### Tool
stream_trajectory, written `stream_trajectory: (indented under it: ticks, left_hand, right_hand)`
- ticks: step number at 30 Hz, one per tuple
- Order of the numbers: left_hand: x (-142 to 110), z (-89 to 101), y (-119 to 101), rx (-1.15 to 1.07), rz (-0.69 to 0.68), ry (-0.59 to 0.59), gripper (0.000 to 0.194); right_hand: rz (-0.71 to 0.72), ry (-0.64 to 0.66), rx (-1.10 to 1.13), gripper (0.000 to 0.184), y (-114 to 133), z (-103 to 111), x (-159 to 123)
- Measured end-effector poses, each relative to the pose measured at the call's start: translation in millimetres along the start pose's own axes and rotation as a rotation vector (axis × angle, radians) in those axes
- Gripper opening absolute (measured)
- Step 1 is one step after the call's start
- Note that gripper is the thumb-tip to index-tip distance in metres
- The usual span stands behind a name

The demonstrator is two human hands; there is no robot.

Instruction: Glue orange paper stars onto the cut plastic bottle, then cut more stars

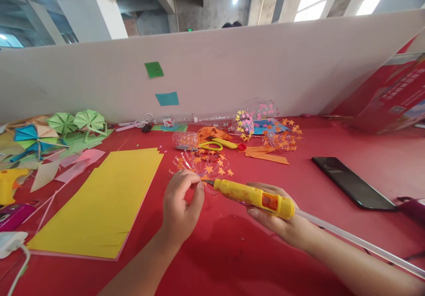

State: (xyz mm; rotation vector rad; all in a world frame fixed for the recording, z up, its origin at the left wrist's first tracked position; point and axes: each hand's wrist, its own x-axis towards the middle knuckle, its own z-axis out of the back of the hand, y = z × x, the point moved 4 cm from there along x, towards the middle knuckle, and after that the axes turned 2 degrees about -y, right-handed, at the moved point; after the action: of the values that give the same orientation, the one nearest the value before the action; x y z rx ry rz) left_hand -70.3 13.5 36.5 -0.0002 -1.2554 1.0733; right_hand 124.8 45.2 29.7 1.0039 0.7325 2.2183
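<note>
My right hand [282,225] is wrapped round a yellow hot glue gun [247,193] with a long clear glue stick [358,242] running out of its back. The gun's metal nozzle points left and reaches the fingertips of my left hand [182,198]. Thumb and forefinger of that hand are pinched together; a bit of orange shows there, but what they hold is too small to make out. Just behind lies a cut clear plastic bottle piece [186,162], its strips splayed out and dotted with orange paper stars [221,171].
Yellow paper sheets [99,198] lie left, beside green paper umbrellas [89,120] and another yellow glue gun [11,185]. Scissors [212,146], orange strips [267,155] and star-covered plastic pieces [282,136] lie behind. A black phone [353,183] lies right. A white partition [212,70] closes the back.
</note>
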Motion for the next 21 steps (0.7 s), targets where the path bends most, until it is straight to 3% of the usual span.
stream_trajectory:
  ticks: [10,16,21]
  left_hand:
    - [1.4,0.4,-2.2,0.016,0.002,-0.002,0.013]
    - [0.7,0.6,-1.8,0.035,-0.006,-0.006,0.014]
    - [1.6,3.3,-6.3,0.158,-0.161,-0.014,0.012]
  right_hand:
    - [0.088,-0.07,0.008,0.032,2.4,-0.3,0.9]
    - [0.074,-0.041,0.026,0.029,2.4,-0.4,1.8]
    - [0.115,-0.009,-0.097,0.029,6.3,0.6,4.3]
